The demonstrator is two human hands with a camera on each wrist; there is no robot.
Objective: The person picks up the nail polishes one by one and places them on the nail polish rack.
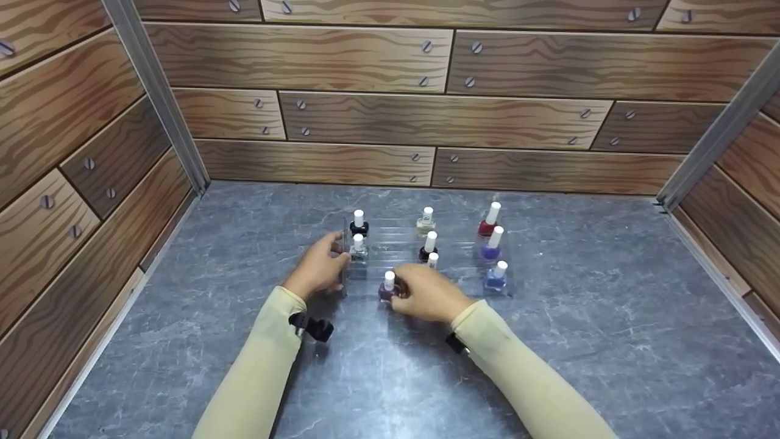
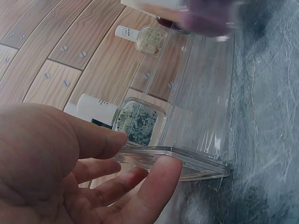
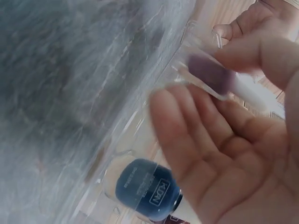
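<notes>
A clear stepped stand (image 1: 393, 244) carries several nail polish bottles with white caps. At its left end, my left hand (image 1: 320, 262) grips the transparent side panel (image 2: 187, 163), beside a bottle with speckled green polish (image 2: 140, 122). My right hand (image 1: 429, 292) pinches a dark purple nail polish bottle (image 1: 387, 292) between thumb and fingers, at the front of the stand. That bottle looks upright, cap on top, and is blurred in both wrist views. Behind the right hand, a white-capped bottle (image 1: 432, 260) is partly hidden.
A blue bottle (image 1: 496, 280), a violet bottle (image 1: 490, 250) and a red bottle (image 1: 487, 228) stand in the right column. Farther back are a pale yellowish bottle (image 1: 426, 225) and a black bottle (image 1: 359, 228). Wood-patterned walls (image 1: 365, 116) enclose the grey marbled tabletop (image 1: 609, 317).
</notes>
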